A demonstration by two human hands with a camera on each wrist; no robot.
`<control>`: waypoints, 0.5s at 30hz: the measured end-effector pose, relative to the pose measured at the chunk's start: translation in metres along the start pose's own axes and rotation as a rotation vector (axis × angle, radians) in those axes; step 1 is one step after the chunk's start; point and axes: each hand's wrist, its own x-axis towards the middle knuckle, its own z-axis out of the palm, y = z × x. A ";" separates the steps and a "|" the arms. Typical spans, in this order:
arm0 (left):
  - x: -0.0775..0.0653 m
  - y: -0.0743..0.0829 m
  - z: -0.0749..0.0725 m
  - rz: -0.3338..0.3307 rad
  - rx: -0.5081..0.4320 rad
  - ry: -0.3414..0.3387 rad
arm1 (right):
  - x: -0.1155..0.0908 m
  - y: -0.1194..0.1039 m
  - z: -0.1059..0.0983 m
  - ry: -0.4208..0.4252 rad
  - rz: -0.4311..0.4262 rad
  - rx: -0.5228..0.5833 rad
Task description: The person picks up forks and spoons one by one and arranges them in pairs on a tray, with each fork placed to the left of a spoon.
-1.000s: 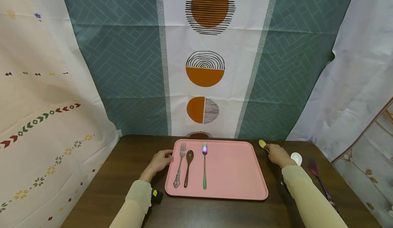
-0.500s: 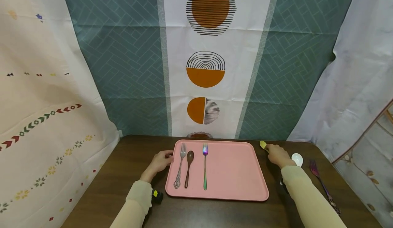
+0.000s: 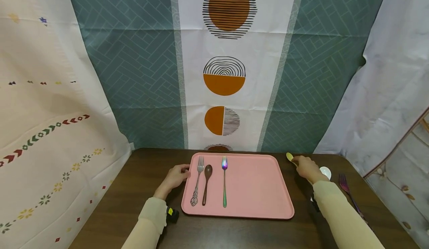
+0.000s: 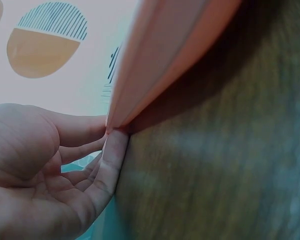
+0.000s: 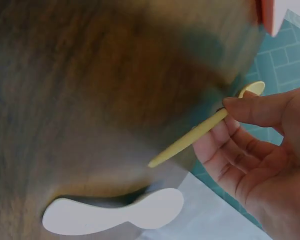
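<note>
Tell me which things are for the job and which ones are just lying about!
Seem part of the job:
Yellow spoon, pinched by the right hand
Pink tray, held at its edge by the left hand
Silver fork, brown spoon and rainbow fork, on the tray

Seem to be just lying about:
White spoon and purple fork, on the table, in neither hand

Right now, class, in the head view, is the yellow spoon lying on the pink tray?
No, the right hand holds the yellow spoon to the right of the pink tray.
</note>
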 end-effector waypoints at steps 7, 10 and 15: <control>0.001 -0.002 -0.001 0.019 -0.006 -0.004 | 0.001 0.001 -0.003 0.012 -0.020 0.300; 0.001 -0.003 -0.001 0.030 -0.014 -0.011 | -0.001 0.000 -0.005 -0.007 -0.005 0.404; 0.002 -0.003 -0.001 0.032 -0.009 -0.014 | -0.006 -0.004 -0.009 -0.044 0.021 0.481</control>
